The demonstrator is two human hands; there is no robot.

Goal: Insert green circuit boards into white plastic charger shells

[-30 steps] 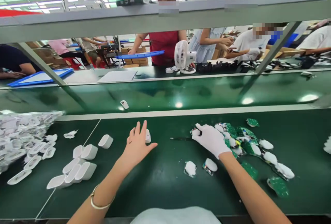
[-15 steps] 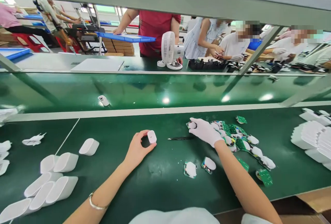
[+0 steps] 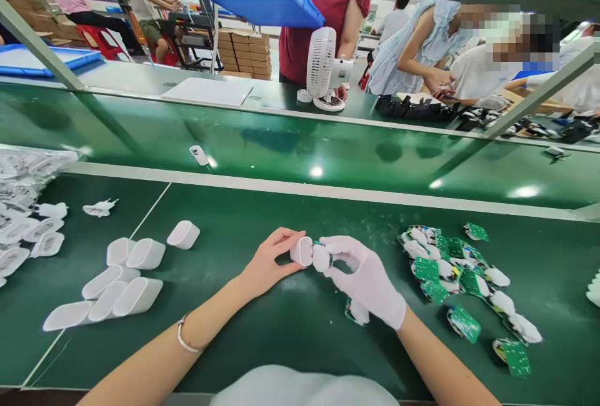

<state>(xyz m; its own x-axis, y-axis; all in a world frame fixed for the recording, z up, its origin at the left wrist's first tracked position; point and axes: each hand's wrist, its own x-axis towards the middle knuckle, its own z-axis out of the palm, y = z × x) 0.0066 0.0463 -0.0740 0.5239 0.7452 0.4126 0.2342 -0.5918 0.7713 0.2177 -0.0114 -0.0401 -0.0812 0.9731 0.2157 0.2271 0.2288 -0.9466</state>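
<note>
Near the middle of the green bench, my bare left hand [image 3: 276, 261] pinches a white charger housing [image 3: 301, 251] between thumb and fingers, its open end facing right. My right hand [image 3: 368, 278], in a white glove, grips a small circuit board [image 3: 321, 257] with a white pad on it. The board sits right at the housing's mouth; whether any of it is inside, I cannot tell. Below my right hand lies another circuit board with a white pad [image 3: 359, 312], partly covered by the glove.
Several empty white housings [image 3: 140, 297] stand at the left, beside a heap of white plug covers [image 3: 28, 225]. Green circuit boards [image 3: 435, 268] are piled at the right. A white fan [image 3: 322, 69] and a person holding a blue tray [image 3: 267, 3] are beyond the divider.
My left hand went from spread open to gripping the housing and turned its opening rightward. My right hand left the board pile, bringing a circuit board to it. The co-worker's blue tray rose.
</note>
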